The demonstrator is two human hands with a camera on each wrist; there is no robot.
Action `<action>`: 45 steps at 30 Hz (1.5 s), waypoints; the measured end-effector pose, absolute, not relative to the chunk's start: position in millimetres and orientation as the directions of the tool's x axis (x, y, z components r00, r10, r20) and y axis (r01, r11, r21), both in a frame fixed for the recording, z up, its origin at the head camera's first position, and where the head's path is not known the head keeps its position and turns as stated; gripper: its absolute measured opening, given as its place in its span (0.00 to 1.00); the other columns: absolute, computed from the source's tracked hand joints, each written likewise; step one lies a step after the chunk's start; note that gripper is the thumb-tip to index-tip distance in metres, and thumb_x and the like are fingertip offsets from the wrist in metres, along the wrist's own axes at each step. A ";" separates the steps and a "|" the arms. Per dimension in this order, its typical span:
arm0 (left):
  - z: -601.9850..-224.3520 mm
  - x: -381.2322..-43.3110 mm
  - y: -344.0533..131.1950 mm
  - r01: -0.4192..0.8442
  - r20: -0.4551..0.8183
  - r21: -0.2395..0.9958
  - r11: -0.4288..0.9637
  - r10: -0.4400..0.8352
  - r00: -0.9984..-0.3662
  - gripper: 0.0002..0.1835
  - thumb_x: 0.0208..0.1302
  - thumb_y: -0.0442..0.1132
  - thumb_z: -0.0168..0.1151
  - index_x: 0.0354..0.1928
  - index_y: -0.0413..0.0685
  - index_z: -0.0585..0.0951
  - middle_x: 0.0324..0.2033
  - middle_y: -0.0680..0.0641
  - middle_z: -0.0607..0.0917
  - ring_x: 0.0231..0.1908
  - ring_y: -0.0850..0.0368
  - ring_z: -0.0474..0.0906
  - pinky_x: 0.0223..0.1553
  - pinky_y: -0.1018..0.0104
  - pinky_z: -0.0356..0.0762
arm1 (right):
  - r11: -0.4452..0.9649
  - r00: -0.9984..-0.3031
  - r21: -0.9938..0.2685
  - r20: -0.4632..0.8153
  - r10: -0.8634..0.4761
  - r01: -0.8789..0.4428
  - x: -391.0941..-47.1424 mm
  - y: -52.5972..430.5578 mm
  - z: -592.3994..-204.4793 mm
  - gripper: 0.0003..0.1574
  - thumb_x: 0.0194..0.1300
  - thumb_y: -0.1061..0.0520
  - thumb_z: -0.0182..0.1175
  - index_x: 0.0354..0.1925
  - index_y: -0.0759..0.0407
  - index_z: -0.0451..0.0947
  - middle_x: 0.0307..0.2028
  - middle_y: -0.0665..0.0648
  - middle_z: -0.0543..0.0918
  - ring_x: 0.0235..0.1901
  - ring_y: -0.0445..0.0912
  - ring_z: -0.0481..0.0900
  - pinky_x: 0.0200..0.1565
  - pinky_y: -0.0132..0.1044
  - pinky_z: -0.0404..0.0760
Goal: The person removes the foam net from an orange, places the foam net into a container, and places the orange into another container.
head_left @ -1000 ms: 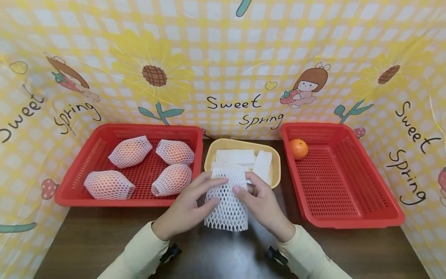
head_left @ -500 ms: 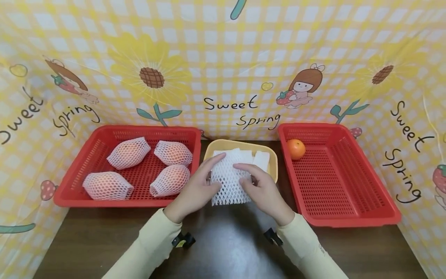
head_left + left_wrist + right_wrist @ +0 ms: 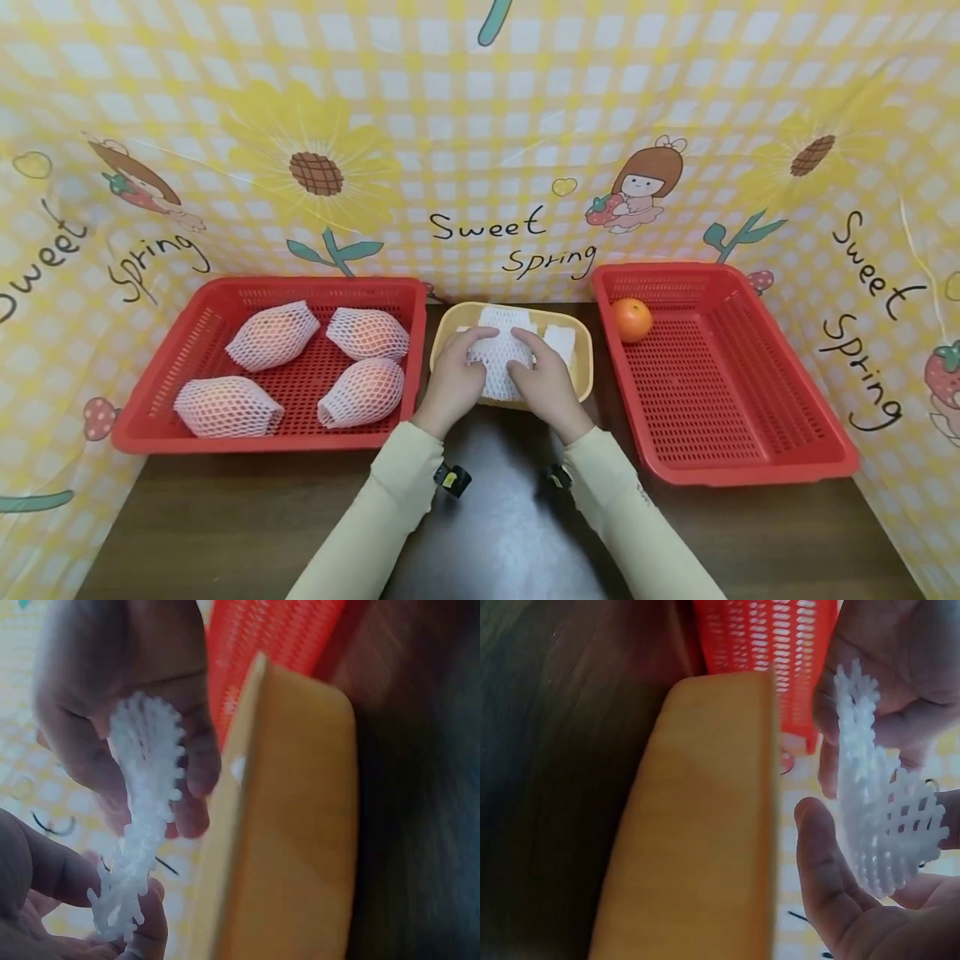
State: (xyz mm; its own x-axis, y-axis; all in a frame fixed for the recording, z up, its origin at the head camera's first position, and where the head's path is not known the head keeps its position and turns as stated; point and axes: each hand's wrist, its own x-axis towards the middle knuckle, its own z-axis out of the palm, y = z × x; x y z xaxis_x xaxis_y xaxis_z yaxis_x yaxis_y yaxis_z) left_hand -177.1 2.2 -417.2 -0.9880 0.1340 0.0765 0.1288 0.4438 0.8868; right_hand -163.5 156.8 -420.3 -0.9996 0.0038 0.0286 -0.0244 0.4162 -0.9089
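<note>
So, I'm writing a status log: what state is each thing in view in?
Left hand: holding the left side of the net sleeve
Right hand: holding its right side
Net sleeve: held above the yellow tray
Yellow tray: open, with white sleeves inside
Left red basket: open-topped, holding four fruits
Fruits: each wrapped in white netting
Right red basket: open-topped, holding one orange
Orange: bare, unwrapped

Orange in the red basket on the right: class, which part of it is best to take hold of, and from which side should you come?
Probably round its widest part, coming down from above and slightly from its right. The orange is round and sits close to the left wall of the open-topped red basket, so that side looks cramped, while there is room to its right.
</note>
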 end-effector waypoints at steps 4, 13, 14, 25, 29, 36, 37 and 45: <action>-426.9 -182.6 5.3 0.133 0.079 0.832 0.538 0.123 -0.989 0.26 0.59 0.22 0.49 0.59 0.40 0.81 0.57 0.40 0.77 0.58 0.46 0.72 0.62 0.49 0.69 | 0.477 -1.000 -0.879 0.001 -0.002 -0.002 -172.4 155.5 -432.0 0.33 0.66 0.63 0.59 0.69 0.60 0.71 0.58 0.64 0.79 0.28 0.48 0.72 0.42 0.44 0.75; -442.6 -182.1 15.4 0.138 0.079 0.696 0.704 0.116 -0.990 0.24 0.62 0.25 0.52 0.61 0.37 0.79 0.59 0.36 0.76 0.55 0.39 0.77 0.57 0.46 0.73 | 0.542 -0.999 -0.840 0.001 -0.036 -0.020 -179.7 159.5 -448.7 0.34 0.64 0.65 0.58 0.68 0.64 0.71 0.65 0.66 0.74 0.64 0.57 0.71 0.64 0.54 0.68; -443.4 -182.0 15.8 0.137 0.082 0.687 0.714 0.111 -0.990 0.23 0.63 0.26 0.53 0.61 0.37 0.79 0.59 0.37 0.76 0.54 0.39 0.78 0.56 0.46 0.74 | 0.549 -0.999 -0.836 0.002 -0.035 -0.021 -180.0 160.8 -448.9 0.34 0.64 0.65 0.58 0.68 0.64 0.71 0.65 0.66 0.75 0.65 0.57 0.71 0.64 0.53 0.68; -439.5 -175.7 15.4 0.086 -0.057 0.608 0.789 0.152 -0.987 0.31 0.64 0.29 0.55 0.71 0.37 0.69 0.62 0.33 0.71 0.50 0.38 0.80 0.53 0.47 0.77 | 0.652 -0.991 -0.756 -0.034 -0.132 -0.061 -181.9 167.1 -444.0 0.31 0.67 0.65 0.58 0.68 0.60 0.73 0.61 0.63 0.79 0.57 0.55 0.76 0.60 0.51 0.72; -431.8 -172.1 13.3 0.120 0.016 0.494 0.861 0.129 -0.991 0.29 0.63 0.32 0.58 0.68 0.35 0.72 0.56 0.32 0.74 0.39 0.37 0.82 0.40 0.44 0.81 | 0.676 -0.989 -0.733 -0.032 -0.146 -0.076 -186.0 158.6 -438.0 0.32 0.67 0.63 0.59 0.69 0.59 0.72 0.59 0.62 0.81 0.49 0.53 0.78 0.58 0.50 0.74; -430.3 -175.5 13.7 0.086 0.013 0.306 0.948 0.086 -0.996 0.20 0.63 0.38 0.66 0.53 0.32 0.80 0.42 0.33 0.77 0.35 0.39 0.80 0.31 0.45 0.82 | 0.765 -0.972 -0.634 -0.091 -0.216 -0.111 -194.8 141.6 -440.3 0.33 0.67 0.59 0.63 0.68 0.63 0.71 0.55 0.64 0.82 0.49 0.56 0.81 0.59 0.50 0.74; -431.9 -175.8 14.4 0.083 0.009 0.282 0.956 0.084 -0.996 0.19 0.63 0.39 0.66 0.51 0.32 0.80 0.41 0.34 0.77 0.35 0.39 0.80 0.31 0.46 0.82 | 0.785 -0.968 -0.609 -0.113 -0.224 -0.111 -195.5 139.5 -441.4 0.33 0.67 0.58 0.64 0.68 0.63 0.71 0.56 0.63 0.82 0.53 0.57 0.80 0.60 0.50 0.73; -445.2 -180.5 22.7 0.103 0.030 0.116 0.988 0.100 -0.995 0.11 0.67 0.34 0.61 0.45 0.34 0.85 0.41 0.33 0.77 0.39 0.41 0.78 0.30 0.50 0.82 | 0.885 -0.960 -0.456 -0.197 -0.200 -0.090 -194.0 132.2 -444.5 0.37 0.64 0.51 0.66 0.69 0.55 0.72 0.59 0.58 0.81 0.55 0.57 0.80 0.53 0.53 0.78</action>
